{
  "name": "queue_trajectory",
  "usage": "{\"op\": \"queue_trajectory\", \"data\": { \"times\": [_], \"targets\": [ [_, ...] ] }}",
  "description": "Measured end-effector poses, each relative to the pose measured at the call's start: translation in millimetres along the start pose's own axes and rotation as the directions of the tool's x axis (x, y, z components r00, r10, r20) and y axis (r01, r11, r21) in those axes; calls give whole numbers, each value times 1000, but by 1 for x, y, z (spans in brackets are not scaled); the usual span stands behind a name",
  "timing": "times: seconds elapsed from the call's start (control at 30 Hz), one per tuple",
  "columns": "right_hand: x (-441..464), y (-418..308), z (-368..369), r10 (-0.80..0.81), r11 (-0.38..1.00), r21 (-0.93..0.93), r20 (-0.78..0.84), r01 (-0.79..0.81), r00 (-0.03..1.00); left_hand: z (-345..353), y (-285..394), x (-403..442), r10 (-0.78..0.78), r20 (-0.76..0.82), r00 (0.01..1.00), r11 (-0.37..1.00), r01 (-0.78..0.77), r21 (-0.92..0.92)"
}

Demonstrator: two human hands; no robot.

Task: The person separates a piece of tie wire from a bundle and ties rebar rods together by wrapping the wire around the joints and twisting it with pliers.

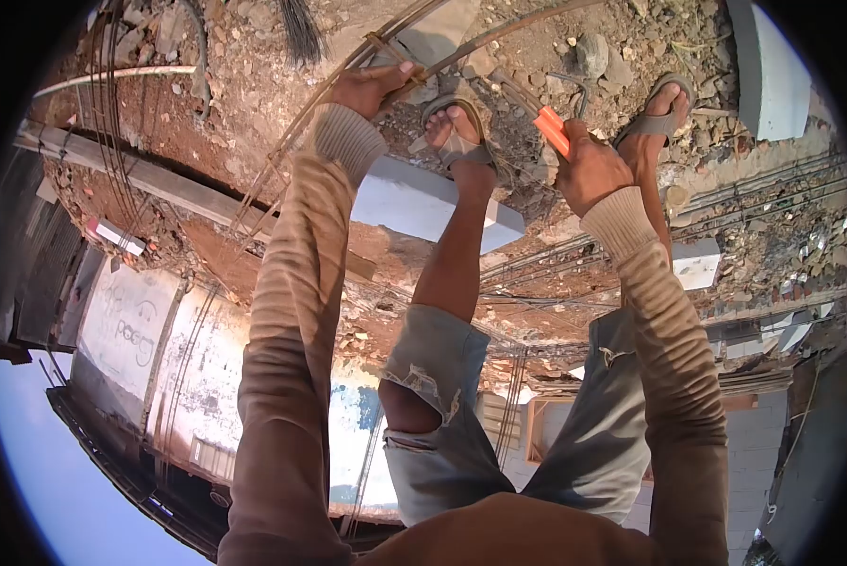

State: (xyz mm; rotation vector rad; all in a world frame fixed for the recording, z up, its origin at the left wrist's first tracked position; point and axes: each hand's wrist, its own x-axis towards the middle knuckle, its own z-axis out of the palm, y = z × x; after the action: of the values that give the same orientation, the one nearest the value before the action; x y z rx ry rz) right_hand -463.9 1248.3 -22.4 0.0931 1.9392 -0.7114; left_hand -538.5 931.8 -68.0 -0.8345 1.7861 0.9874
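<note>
My left hand (367, 90) is closed around thin rusty steel bars (301, 123), close to a spot where a short tie crosses them. The bars curve from the lower left to the top of the view. To the right, my right hand (590, 170) is wrapped round the orange handles (553, 130) of a metal hand tool. Its metal end (518, 92) points up and left, below a curved rusty bar (508, 36), with a gap between them. The jaws are too small to make out clearly.
Pale blue-grey blocks lie between the arms (423, 203) and at the upper right (772, 75). A dark wire bundle (301, 33) is at the top. A long wooden beam (159, 179) crosses the left. Sandalled feet (461, 141) stand on rubble; more long bars (763, 193) lie right.
</note>
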Motion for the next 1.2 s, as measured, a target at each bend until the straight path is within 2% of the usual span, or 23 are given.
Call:
{"op": "queue_trajectory", "data": {
  "times": [0.07,0.13,0.17,0.23,0.3,0.33,0.4,0.43,0.5,0.53,0.57,0.67,0.7,0.77,0.87,0.93,0.97,1.03,1.07,1.1,1.13,1.17,1.2],
  "targets": [
    [-3,30,-8,-19,999,-34,2,19,1000,5,11,-9,-31,-18,999,999,31,-12],
    [1,53,20,-278,893,359,-37,273,960,12,13,-14,-3,-25,1000,996,0,-88],
    [4,51,30,-276,895,355,-32,269,961,14,11,-17,16,-43,999,986,-23,-165],
    [19,34,52,-204,827,559,383,-51,901,13,-3,-3,68,-38,997,983,-74,-169],
    [27,12,91,-244,651,747,374,-135,895,8,-9,-3,104,-39,994,981,-109,-163],
    [27,-4,105,-248,651,746,384,-141,889,8,-1,-8,89,-43,995,989,-94,-112],
    [26,-36,125,-226,448,893,161,-44,961,8,3,-8,69,-51,996,996,-72,-60],
    [24,-49,130,-227,444,895,170,-53,959,7,0,-4,52,-40,998,999,-52,-6],
    [24,-66,135,-106,245,951,220,-188,970,4,-1,-1,36,-29,999,998,-34,50],
    [24,-67,142,-60,324,906,307,-273,950,3,0,-2,43,-31,999,995,-40,89],
    [26,-68,148,-59,325,905,310,-275,949,4,1,-3,50,-31,998,991,-46,126],
    [29,-74,164,-127,427,870,328,-247,936,8,9,-14,54,-29,998,998,-55,-13],
    [28,-79,166,-158,426,896,208,-124,965,6,5,-10,53,-28,998,998,-54,-18],
    [26,-89,167,-189,429,903,82,7,978,1,-1,-1,67,20,998,997,-68,32],
    [21,-100,164,-119,378,926,45,3,992,-2,10,-9,60,72,996,992,-67,105],
    [19,-103,160,-79,127,950,296,-285,952,1,-1,1,84,65,994,992,-90,88],
    [17,-101,156,-77,135,950,293,-281,953,1,-6,6,97,58,994,992,-101,78],
    [13,-99,139,-199,-122,927,326,-353,924,1,-9,11,85,37,996,989,-89,115],
    [10,-99,129,-196,-115,929,327,-353,925,0,-9,12,74,30,997,988,-78,134],
    [9,-100,118,-175,-37,927,363,-374,915,-1,-5,9,63,23,998,986,-66,153],
    [9,-100,111,-150,40,918,396,-394,906,-5,0,6,72,78,994,955,-91,282],
    [10,-98,112,-146,44,919,394,-392,907,-7,5,3,72,133,989,907,-120,404],
    [12,-98,113,-119,76,922,387,-380,915,-8,1,6,74,135,988,908,-122,401]
  ]
}}
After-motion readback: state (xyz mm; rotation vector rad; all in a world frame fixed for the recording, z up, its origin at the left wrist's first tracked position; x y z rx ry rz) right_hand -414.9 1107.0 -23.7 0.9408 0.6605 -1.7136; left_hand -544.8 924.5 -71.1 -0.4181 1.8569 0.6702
